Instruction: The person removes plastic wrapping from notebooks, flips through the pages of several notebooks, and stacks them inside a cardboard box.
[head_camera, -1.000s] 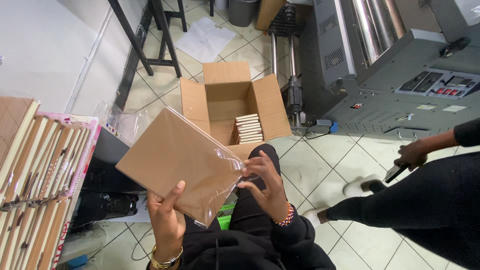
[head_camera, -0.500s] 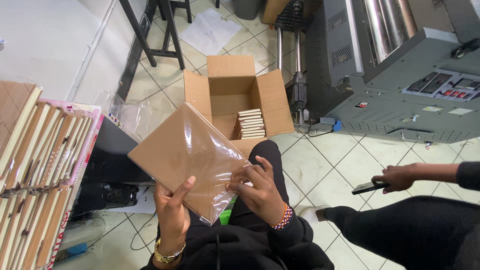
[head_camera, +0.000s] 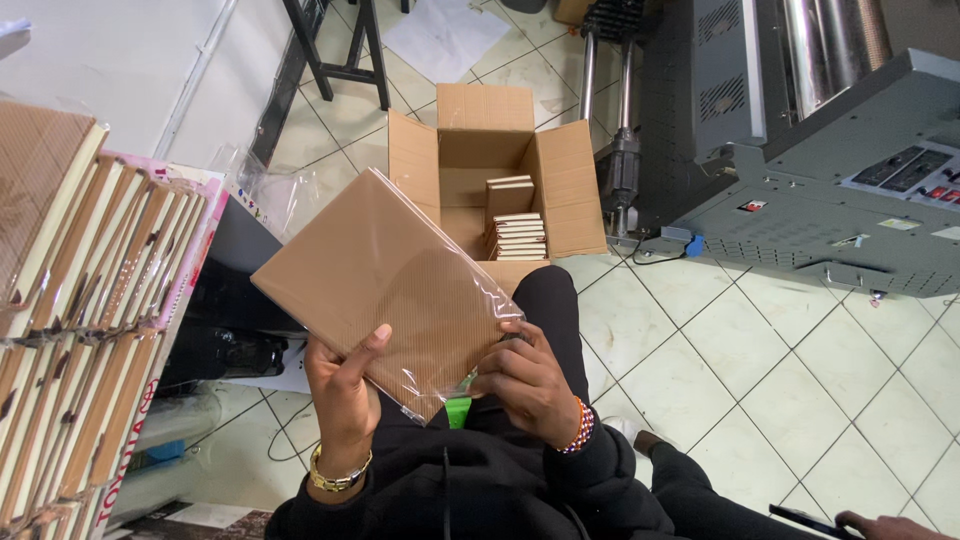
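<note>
The person's left hand (head_camera: 345, 400) grips the lower edge of a brown notebook (head_camera: 385, 275), thumb laid over its ribbed cover, while the right hand (head_camera: 525, 380) closes its fingers on the open end of the clear plastic sleeve (head_camera: 465, 335) that wraps the notebook's lower right corner. The notebook sits tilted just above both hands, over the lap. Compared with half a second ago, it has been lowered slightly and the sleeve appears drawn further over it (glare makes the edge hard to trace).

Beyond the hands an open cardboard box (head_camera: 565, 180) stands on the tiled floor with a stack of notebooks (head_camera: 518, 235) inside. To the left of the left hand, a row of notebooks (head_camera: 100, 300) stands on edge. A co-worker's hand (head_camera: 885, 525), earlier at mid-right, now shows only at the bottom right corner, well apart.
</note>
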